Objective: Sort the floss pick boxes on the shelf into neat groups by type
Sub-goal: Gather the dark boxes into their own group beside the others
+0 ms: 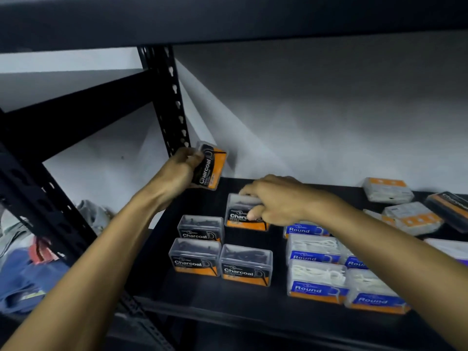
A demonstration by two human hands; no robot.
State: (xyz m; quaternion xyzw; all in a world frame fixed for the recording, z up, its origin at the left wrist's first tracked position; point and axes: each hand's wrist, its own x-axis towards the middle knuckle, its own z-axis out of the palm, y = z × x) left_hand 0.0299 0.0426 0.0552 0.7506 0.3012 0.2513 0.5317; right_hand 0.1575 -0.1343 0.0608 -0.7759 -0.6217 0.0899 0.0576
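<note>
On the black shelf (253,307) three Charcoal boxes (195,258) with black and orange labels stand in a tidy group at the left. My right hand (276,201) grips a further Charcoal box (240,216) standing on the shelf behind that group. My left hand (177,173) holds another Charcoal box (211,167) tilted on end in the air near the back left corner. Several Round boxes (316,282) with blue labels and white picks sit grouped at the right, partly hidden under my right forearm.
Loose boxes lie askew at the back right: two clear ones with orange labels (387,190) and a dark Charcoal one (450,206). A black slotted upright post (169,102) stands at the back left. Clothes (30,269) lie beyond the shelf's left edge.
</note>
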